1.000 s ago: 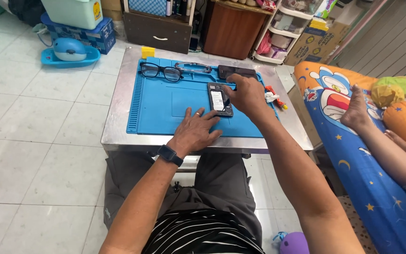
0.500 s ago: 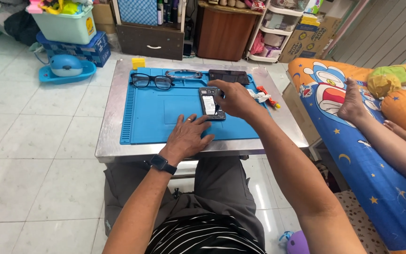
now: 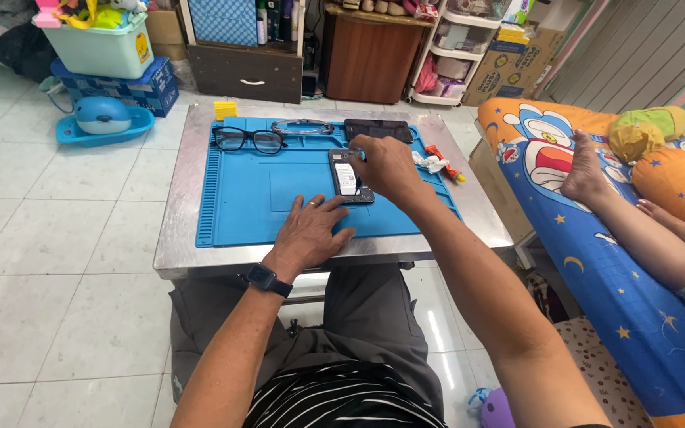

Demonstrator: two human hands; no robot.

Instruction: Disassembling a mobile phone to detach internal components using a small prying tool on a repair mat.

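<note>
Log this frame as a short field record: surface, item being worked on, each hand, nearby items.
surface: blue silicone work mat on a small steel table
item: opened black smartphone, lying flat on the mat
left hand: flat on the mat, fingers by the phone's lower edge
right hand: over the phone's top end, grip hidden
nearby: black-framed glasses, dark phone panel

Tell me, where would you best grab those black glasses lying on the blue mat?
Probably the bridge between the two lenses, pinched from above. The black glasses lie flat at the far left of the blue mat, front facing the person, away from both the left hand and the right hand. The bridge is narrow and central, so fingers stay off the lenses and the frame lifts level.
</note>
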